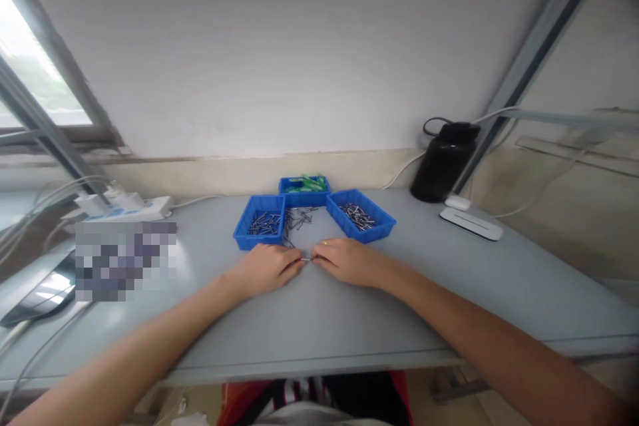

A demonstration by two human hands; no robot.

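A small metal pin (305,259) lies low over the table (449,293), between the two hands, just in front of the loose pile (298,217) of such pins. The left hand (267,267) and the right hand (344,259) meet at it, fingertips almost touching each other, and each seems to pinch one end. Both hands are narrow, fingers drawn together, palms down on the table. Whether the pin is one piece or two parts pressed together is too small to tell.

Behind the hands stand three blue trays. The left tray (244,234) holds grey pins, the right tray (382,225) holds similar metal pieces, and the back tray (287,196) holds green plastic parts (307,182). The pile lies on the table between the left and right trays.

I judge that the step in hand is the handling of one single pin, maybe joining or checking it, before it goes to a tray. The next move calls for a firm pinch and a short lift, because the piece is thin and can slip easily.

Further away, a black bottle (442,160) stands at the right near the wall, a white device (472,223) lies beside it, and a power strip (124,208) is at the left.
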